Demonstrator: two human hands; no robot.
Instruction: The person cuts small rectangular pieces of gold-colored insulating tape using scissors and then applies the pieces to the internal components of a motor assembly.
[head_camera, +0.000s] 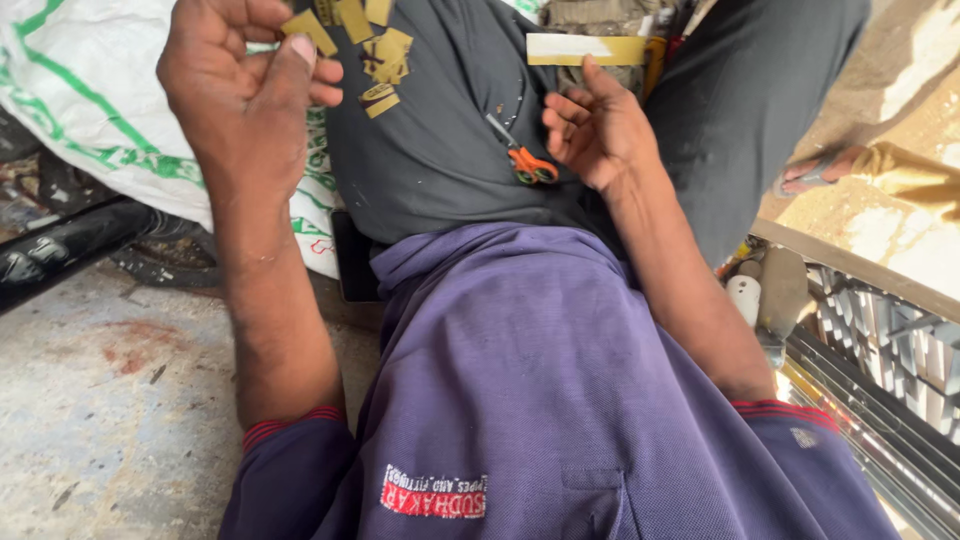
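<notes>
- A white woven sack (80, 90) with green markings is seen at the upper left, behind the left hand.
- The dark grey trousers (440, 150) form the lap on which small yellowish tape pieces (385, 55) are stuck.
- The left hand (240, 90) is raised over the lap; one yellowish piece (308, 30) is pinched between its thumb and closed fingers.
- The right hand (595, 130) is held half open, and a yellow-and-white tape strip (585, 49) is gripped at its fingertips.
- Orange-handled scissors (525, 160) lie on the lap, just beside the right hand.
</notes>
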